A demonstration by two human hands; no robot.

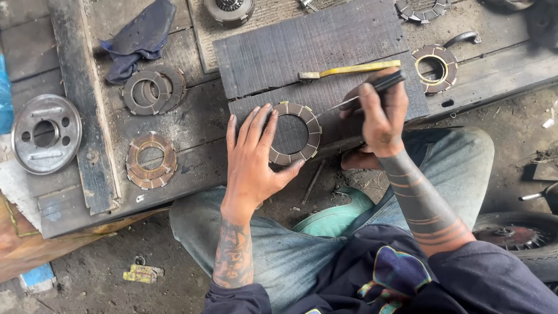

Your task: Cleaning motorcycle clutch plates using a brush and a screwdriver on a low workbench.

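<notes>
**Fingers steady a friction ring while a thin tool works its edge**

Fingers of the left hand (251, 160) lie spread and flat, tips pressing the left rim of a segmented friction ring (294, 134) on a dark wooden board (325, 43). Left of the ring sit stacked rings (153, 90), a worn ring (151, 160) and a metal disc (46, 134). Right of the ring, the right hand (378, 116) has its fingers closed around a thin black-handled tool (372, 90), whose tip touches the ring's right edge. Above the ring lies a yellow-handled tool (349, 70).
</notes>
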